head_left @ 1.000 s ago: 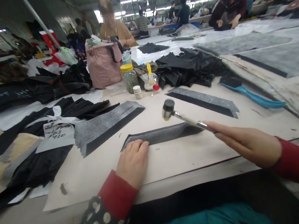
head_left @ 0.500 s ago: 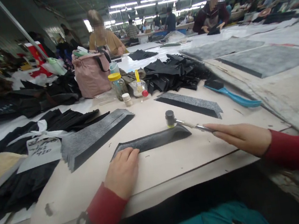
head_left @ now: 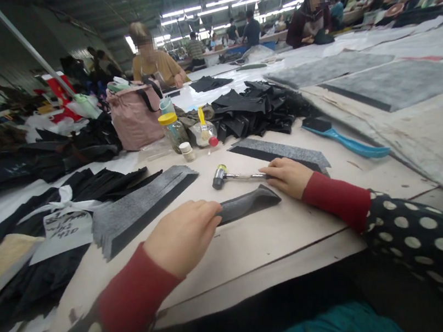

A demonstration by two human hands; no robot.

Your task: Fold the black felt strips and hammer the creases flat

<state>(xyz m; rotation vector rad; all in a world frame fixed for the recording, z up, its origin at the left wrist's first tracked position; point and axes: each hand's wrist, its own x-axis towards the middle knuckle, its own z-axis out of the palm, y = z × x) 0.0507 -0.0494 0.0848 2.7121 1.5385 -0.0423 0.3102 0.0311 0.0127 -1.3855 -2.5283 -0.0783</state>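
Now my left hand (head_left: 184, 237) presses flat, fingers spread, on the near end of the folded grey strip (head_left: 248, 205). Just beyond the strip, my right hand (head_left: 287, 177) wraps the hammer (head_left: 223, 175), laid on the table (head_left: 257, 238). Next probably calls for lifting the strip.

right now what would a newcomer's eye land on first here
Front and centre, the left hand presses on a dark grey fabric strip lying on the pale board. Just behind it, the right hand rests on the handle of a small hammer lying on the board. Further back, a yellow-lidded jar stands beside a pink bag.
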